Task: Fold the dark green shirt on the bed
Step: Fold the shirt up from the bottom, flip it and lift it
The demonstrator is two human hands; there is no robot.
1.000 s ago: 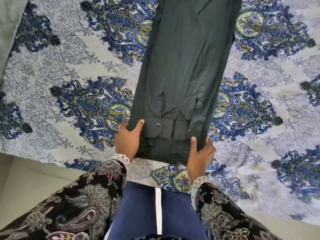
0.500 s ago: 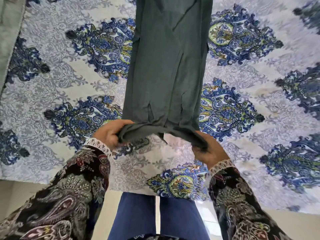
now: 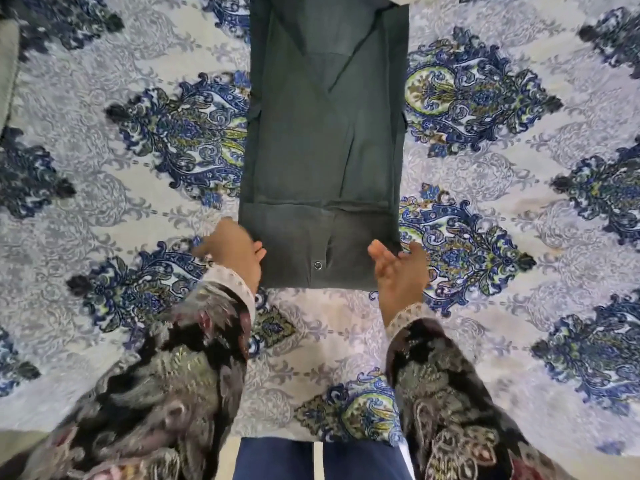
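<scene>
The dark green shirt (image 3: 325,133) lies flat on the bed as a long narrow rectangle running away from me. Its near end is doubled over, with a fold line across it and a metal snap (image 3: 318,265) on the top layer. My left hand (image 3: 235,251) sits at the near left corner, fingertips against the shirt's edge, blurred by motion. At the near right corner my right hand (image 3: 398,268) has its palm turned inward and its fingers apart. Neither hand grips the cloth.
The bedspread (image 3: 485,237) is pale grey with large blue and green paisley medallions and lies on all sides of the shirt. The bed's near edge (image 3: 277,436) is against my legs. A grey strip (image 3: 7,71) shows at the far left.
Both hands lifted the shirt's near hem, carried it away from me and laid it down over the body, then let go. The shirt is now shorter, and the hands rest beside the new fold.
</scene>
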